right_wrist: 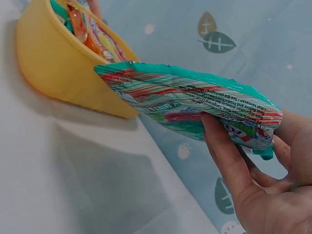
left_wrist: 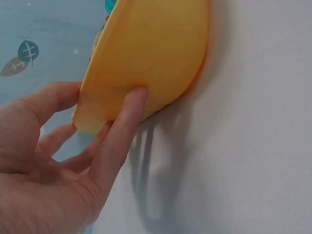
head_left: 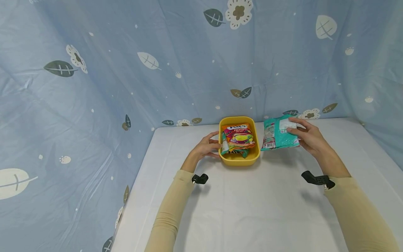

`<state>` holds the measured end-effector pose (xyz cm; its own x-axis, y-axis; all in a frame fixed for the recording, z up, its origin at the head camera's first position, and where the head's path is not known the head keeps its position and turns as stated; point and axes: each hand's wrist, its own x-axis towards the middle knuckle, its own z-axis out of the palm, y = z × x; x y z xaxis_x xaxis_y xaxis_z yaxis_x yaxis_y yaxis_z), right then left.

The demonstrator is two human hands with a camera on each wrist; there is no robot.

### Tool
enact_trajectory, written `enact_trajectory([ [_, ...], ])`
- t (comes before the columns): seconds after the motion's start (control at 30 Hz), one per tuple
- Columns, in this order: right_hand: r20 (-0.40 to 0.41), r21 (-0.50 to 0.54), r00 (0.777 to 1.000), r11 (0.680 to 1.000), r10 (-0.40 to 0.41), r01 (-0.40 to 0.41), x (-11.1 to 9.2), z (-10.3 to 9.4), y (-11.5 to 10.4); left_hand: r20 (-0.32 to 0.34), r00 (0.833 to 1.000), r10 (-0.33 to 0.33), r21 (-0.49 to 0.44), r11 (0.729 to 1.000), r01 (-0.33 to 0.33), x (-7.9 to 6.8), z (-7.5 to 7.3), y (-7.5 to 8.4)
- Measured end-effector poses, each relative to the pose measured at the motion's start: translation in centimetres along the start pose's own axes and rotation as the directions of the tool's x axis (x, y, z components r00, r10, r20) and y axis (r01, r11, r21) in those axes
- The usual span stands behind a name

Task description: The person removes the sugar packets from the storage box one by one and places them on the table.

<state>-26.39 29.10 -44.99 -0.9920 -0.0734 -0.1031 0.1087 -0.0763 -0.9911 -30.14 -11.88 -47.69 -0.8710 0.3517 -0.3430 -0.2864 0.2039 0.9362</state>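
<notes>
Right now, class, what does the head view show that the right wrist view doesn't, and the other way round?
Only the head view: both sleeves and the barcode on the teal bag.

Only the right wrist view: upside-down small print across the bag's red-striped side.

Both: the right hand holding that bag, the yellow tub with packets inside, and the leaf-print cloth.

yellow tub (head_left: 239,162): 1 | teal packet (head_left: 284,138) outside: 1 | packets inside (head_left: 240,135): 2+ | wrist devices (head_left: 200,179): 2
</notes>
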Motion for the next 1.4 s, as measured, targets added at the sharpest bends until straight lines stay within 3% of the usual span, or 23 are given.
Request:
enact_trajectory([
  [0.57,-0.013,-0.014,0.999,0.999,0.044,-0.044,0.0,-0.1,1.2,0.005,1.0,0.001,-0.016,1.0,-0.001,0.1,-0.1,-0.2],
  [0.93,0.041,0.092,0.999,0.995,0.022,-0.025,-0.3,-0.1,1.4,0.001,1.0,-0.008,-0.003,1.0,0.008,0.1,0.0,-0.1],
  [1.4,0.033,0.057,0.999,0.998,0.025,-0.027,0.2,0.2,1.7,0.012,1.0,-0.012,-0.002,1.0,0.012,0.2,-0.1,-0.1],
])
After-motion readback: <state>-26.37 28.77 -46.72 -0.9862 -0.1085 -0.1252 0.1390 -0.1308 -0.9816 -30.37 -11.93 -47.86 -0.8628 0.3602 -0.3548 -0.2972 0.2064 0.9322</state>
